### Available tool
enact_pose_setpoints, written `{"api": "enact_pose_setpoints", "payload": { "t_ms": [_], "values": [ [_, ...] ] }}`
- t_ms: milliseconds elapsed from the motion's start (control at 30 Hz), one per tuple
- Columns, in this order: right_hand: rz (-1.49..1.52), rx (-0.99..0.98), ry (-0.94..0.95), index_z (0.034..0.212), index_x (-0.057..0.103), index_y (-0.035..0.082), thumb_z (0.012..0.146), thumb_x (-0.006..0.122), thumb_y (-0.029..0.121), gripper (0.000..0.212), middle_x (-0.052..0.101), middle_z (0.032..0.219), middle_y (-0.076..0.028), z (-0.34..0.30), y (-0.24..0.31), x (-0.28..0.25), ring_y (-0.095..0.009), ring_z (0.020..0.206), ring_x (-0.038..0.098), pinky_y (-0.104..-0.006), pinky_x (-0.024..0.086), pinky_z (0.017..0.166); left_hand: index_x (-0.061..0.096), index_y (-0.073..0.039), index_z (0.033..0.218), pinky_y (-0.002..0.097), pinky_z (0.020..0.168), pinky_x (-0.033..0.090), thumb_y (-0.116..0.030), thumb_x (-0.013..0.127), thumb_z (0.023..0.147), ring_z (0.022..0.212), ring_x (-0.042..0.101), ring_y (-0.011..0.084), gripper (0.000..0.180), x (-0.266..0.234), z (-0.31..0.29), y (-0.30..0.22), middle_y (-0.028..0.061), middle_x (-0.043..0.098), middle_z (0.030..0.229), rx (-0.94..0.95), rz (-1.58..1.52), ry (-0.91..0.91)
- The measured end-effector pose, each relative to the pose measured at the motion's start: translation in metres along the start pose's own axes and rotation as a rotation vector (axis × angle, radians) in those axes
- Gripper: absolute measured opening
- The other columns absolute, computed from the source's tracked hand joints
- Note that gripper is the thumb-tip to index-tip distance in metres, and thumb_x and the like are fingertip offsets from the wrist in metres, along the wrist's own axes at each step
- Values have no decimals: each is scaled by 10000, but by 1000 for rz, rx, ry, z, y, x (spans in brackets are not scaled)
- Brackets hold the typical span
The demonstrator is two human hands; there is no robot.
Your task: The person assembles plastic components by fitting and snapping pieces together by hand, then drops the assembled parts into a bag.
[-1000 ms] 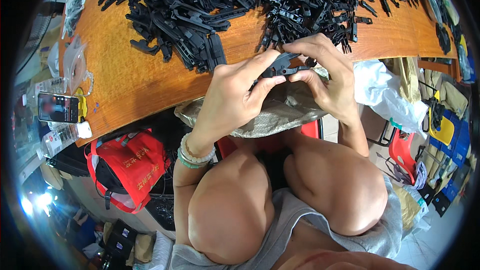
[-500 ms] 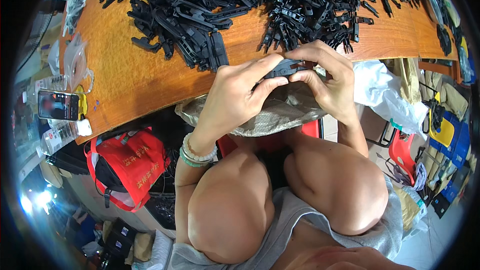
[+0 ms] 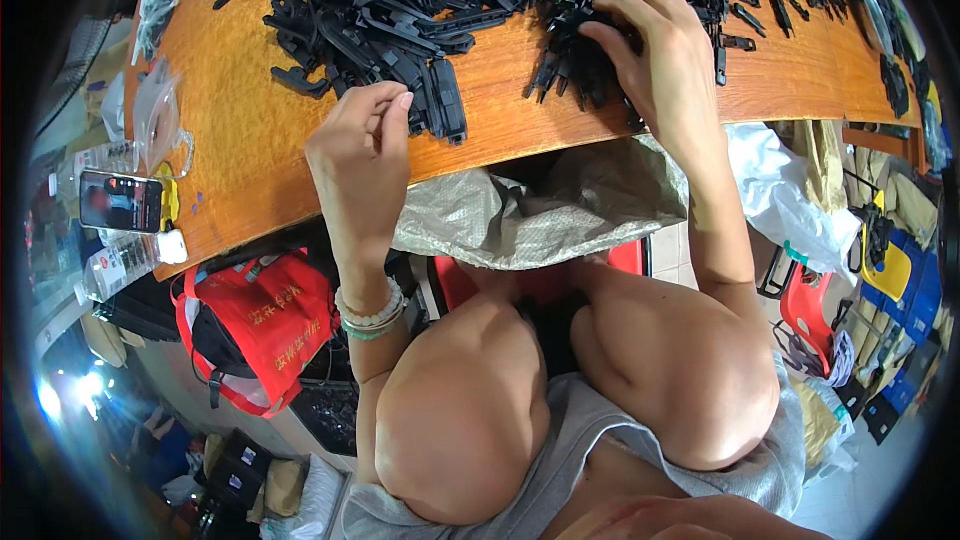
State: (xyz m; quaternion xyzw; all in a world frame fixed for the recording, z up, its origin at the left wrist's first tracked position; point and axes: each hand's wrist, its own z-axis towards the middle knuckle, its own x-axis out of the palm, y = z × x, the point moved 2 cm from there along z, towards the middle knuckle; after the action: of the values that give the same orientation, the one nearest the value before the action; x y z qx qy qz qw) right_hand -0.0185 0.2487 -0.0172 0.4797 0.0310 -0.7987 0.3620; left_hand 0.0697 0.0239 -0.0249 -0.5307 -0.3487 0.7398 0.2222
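Long black plastic parts [image 3: 440, 105] lie heaped on the wooden table at centre left. Just left of their near end, my left hand [image 3: 360, 145] hovers with its fingers curled and thumb drawn in; nothing shows in it. My right hand [image 3: 660, 55] is over a heap of smaller black plastic parts [image 3: 565, 60], thumb and forefinger apart. Parts of that heap are hidden under the hand. Below the table edge, a grey woven sack [image 3: 540, 220] spreads open between the table and my knees.
The wooden table [image 3: 250, 140] curves around in front. A phone [image 3: 120, 200] and plastic bottles [image 3: 115, 265] stand at its left edge. A red bag [image 3: 265, 315] sits low on the left. White plastic bags [image 3: 790, 190] and a red chair [image 3: 808, 320] are at the right.
Both hands held a small black plastic part together over the sack; it is no longer seen in them. My left hand moved left, my right hand forward to the small parts.
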Motion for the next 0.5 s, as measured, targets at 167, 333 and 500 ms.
{"api": "enact_pose_setpoints", "payload": {
  "t_ms": [167,333,500],
  "values": [
    [-129,-58,69,777,645,14,702,721,174,192,589,791,-101,8,-1,16,-260,798,547,-366,400,714,628,-5,849,298,530,440,-39,604,810,592,582,244,57,3,-1,-3,112,600,734,191,190,-15],
    [31,55,-6,808,628,17,722,703,138,166,586,748,-101,7,0,12,-260,707,563,-359,429,668,596,-42,807,353,538,439,-126,650,782,656,566,259,103,12,-6,-20,83,523,763,326,402,41],
    [203,179,-121,860,615,9,742,674,96,159,572,721,-76,0,-1,5,-189,598,546,-292,441,569,590,-20,882,370,606,451,-118,671,761,729,560,282,176,36,-7,-18,110,527,805,383,509,47]
  ]
}}
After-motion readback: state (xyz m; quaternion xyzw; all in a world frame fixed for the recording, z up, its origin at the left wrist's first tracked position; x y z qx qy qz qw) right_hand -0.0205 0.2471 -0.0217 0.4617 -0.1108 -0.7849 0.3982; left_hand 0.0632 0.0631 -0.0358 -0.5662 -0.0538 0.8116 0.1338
